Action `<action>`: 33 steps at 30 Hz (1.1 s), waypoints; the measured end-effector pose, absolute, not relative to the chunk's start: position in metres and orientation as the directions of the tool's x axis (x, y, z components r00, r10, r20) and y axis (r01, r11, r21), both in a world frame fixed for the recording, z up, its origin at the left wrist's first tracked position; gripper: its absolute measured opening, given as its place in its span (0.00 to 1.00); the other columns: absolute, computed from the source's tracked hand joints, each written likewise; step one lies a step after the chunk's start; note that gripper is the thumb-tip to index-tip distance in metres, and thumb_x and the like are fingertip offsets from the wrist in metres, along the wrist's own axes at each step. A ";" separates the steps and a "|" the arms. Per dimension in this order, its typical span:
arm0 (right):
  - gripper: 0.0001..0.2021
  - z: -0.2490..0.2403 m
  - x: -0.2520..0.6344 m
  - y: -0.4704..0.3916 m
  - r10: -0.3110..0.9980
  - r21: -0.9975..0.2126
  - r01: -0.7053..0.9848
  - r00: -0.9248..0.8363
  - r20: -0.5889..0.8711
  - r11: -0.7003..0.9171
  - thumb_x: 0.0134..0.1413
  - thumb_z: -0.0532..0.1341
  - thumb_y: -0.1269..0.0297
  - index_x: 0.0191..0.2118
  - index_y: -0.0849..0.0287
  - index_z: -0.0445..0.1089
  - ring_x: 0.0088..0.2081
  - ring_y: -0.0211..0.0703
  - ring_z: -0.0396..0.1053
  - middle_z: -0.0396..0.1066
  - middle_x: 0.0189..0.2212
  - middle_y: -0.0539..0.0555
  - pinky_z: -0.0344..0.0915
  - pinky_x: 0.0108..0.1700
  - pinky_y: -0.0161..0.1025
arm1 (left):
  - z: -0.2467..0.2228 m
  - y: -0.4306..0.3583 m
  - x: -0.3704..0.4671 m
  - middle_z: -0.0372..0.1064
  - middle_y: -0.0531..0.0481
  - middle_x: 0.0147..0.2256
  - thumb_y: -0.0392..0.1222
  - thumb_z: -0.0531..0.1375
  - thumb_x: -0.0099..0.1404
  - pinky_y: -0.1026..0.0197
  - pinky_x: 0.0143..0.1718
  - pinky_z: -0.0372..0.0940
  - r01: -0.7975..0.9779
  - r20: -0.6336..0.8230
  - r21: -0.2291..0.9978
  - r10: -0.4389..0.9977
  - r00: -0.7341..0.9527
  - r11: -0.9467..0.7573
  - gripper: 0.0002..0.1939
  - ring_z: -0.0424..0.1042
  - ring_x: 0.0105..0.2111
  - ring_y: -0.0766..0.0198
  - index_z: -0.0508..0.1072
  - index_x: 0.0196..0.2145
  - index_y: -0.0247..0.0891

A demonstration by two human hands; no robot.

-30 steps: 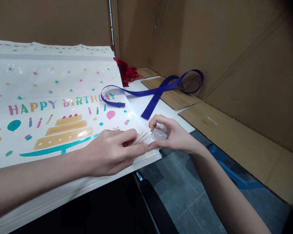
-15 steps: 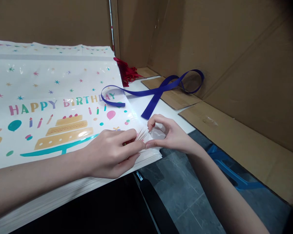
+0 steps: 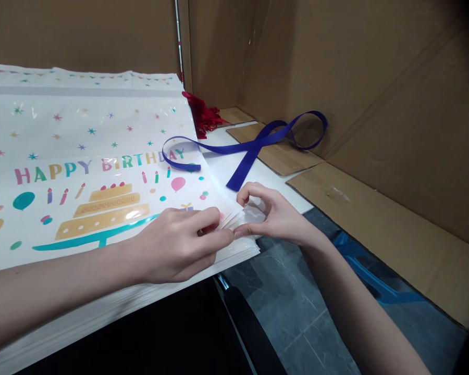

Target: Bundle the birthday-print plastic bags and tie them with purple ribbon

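Head view: where does the stack sit?

Printed sheets (image 3: 101, 117), thick pile, at left, reaching the near edge; HAPPY BIRTHDAY and a tiered cake on top. Near right corner lies under the hands, several edges (image 3: 231, 217) fanned up.

Left hand (image 3: 180, 245)?

Palm down on the pile, fingers curled in, closed on the lifted corner. Thumb's exact place: cannot tell.

Right hand (image 3: 277, 216)?

Beside the fanned edges. Forefinger and thumb curve into an open C, tips apart; thumb tip right by the left fingertips. Other fingers mostly hidden; cannot tell how they lie.

Nearby?

Blue ribbon (image 3: 258, 143), looped and crossed over itself, one end across the pile, another end just beyond the right hand. Red bundle (image 3: 205, 121) against the pile's far right side. Cardboard walls (image 3: 375, 78) behind and right; grey tiled floor (image 3: 297, 312) below.
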State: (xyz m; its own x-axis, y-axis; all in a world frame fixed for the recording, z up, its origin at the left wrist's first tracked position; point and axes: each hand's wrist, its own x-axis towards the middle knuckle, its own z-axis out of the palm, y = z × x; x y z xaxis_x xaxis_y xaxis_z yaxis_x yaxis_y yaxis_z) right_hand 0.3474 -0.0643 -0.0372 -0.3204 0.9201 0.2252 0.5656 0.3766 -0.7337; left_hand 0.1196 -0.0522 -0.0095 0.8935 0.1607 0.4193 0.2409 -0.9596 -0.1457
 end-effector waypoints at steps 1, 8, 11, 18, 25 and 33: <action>0.25 -0.037 0.347 -0.064 0.919 -0.731 0.566 -0.318 0.232 0.380 0.35 0.68 0.50 0.32 0.66 0.63 0.35 0.27 0.57 0.62 0.32 0.51 0.54 0.39 0.25 | -0.010 -0.053 0.120 0.59 0.53 0.29 0.38 0.50 0.63 0.69 0.26 0.48 0.244 0.422 -0.136 0.166 0.891 -0.960 0.10 0.54 0.24 0.77 0.67 0.41 0.40; 0.23 -0.038 0.349 -0.065 0.923 -0.748 0.553 -0.314 0.221 0.368 0.34 0.69 0.52 0.32 0.65 0.64 0.35 0.26 0.57 0.62 0.32 0.49 0.54 0.39 0.24 | -0.012 -0.054 0.120 0.59 0.54 0.28 0.37 0.52 0.62 0.70 0.26 0.48 0.260 0.448 -0.100 0.190 0.874 -0.960 0.08 0.54 0.24 0.78 0.67 0.39 0.40; 0.24 -0.037 0.354 -0.067 0.932 -0.767 0.546 -0.309 0.189 0.337 0.33 0.70 0.53 0.32 0.65 0.64 0.35 0.26 0.58 0.62 0.32 0.49 0.55 0.37 0.24 | -0.011 -0.053 0.119 0.60 0.54 0.31 0.37 0.49 0.63 0.70 0.27 0.49 0.248 0.421 -0.127 0.174 0.890 -0.960 0.13 0.56 0.25 0.77 0.64 0.45 0.41; 0.24 -0.035 0.353 -0.066 0.929 -0.753 0.559 -0.313 0.198 0.348 0.32 0.70 0.53 0.31 0.65 0.64 0.35 0.26 0.58 0.63 0.32 0.49 0.55 0.38 0.24 | -0.010 -0.052 0.118 0.60 0.54 0.31 0.38 0.48 0.64 0.69 0.26 0.49 0.237 0.395 -0.179 0.151 0.906 -0.955 0.14 0.56 0.24 0.76 0.63 0.47 0.43; 0.24 -0.037 0.350 -0.064 0.921 -0.732 0.567 -0.314 0.231 0.377 0.34 0.69 0.52 0.32 0.65 0.63 0.35 0.26 0.57 0.62 0.32 0.49 0.54 0.39 0.25 | -0.014 -0.053 0.121 0.60 0.55 0.29 0.41 0.52 0.63 0.71 0.26 0.50 0.259 0.435 -0.115 0.185 0.881 -0.959 0.10 0.56 0.24 0.78 0.66 0.42 0.42; 0.23 -0.033 0.357 -0.068 0.927 -0.749 0.565 -0.327 0.182 0.346 0.35 0.69 0.53 0.32 0.65 0.63 0.36 0.25 0.58 0.62 0.33 0.49 0.55 0.38 0.24 | -0.010 -0.052 0.118 0.59 0.54 0.30 0.38 0.47 0.64 0.70 0.26 0.49 0.231 0.394 -0.199 0.138 0.909 -0.953 0.18 0.56 0.24 0.77 0.59 0.51 0.45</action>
State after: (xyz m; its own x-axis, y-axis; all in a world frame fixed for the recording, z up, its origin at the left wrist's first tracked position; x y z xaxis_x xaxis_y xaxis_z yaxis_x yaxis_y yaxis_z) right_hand 0.3569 -0.0676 -0.0326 -0.3266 0.9274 0.1822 0.5649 0.3461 -0.7490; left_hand 0.1183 -0.0521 -0.0095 0.9088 0.1380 0.3938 0.2307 -0.9525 -0.1987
